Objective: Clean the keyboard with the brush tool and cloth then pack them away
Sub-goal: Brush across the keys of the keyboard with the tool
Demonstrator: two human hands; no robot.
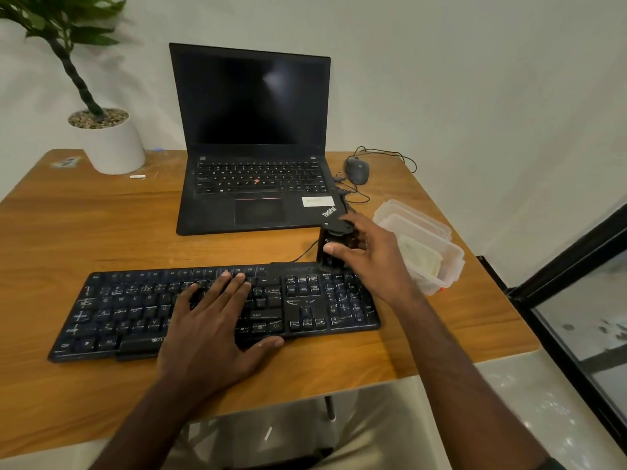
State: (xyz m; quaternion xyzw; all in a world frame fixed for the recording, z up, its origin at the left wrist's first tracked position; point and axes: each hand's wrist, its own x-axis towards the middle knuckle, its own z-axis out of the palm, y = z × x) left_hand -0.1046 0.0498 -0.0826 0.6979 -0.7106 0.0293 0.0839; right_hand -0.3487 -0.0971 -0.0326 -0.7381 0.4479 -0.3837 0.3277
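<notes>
A black keyboard (305, 300) with smudged, dusty keys lies across the front of the wooden table (84, 232). My left hand (217, 320) rests flat on its middle keys, fingers spread. My right hand (366, 256) grips a black brush tool (330, 247) upright, its lower end at the keyboard's top right edge above the number pad. A pale folded cloth (420, 257) lies inside a clear plastic container (451, 262) just right of my right hand.
An open black laptop (251, 137) stands behind the keyboard. A wired mouse (357, 170) and loose cables lie at the back right. A potted plant in a white pot (112, 147) occupies the back left corner. The table edge and a dark-framed glass panel (576, 300) are at the right.
</notes>
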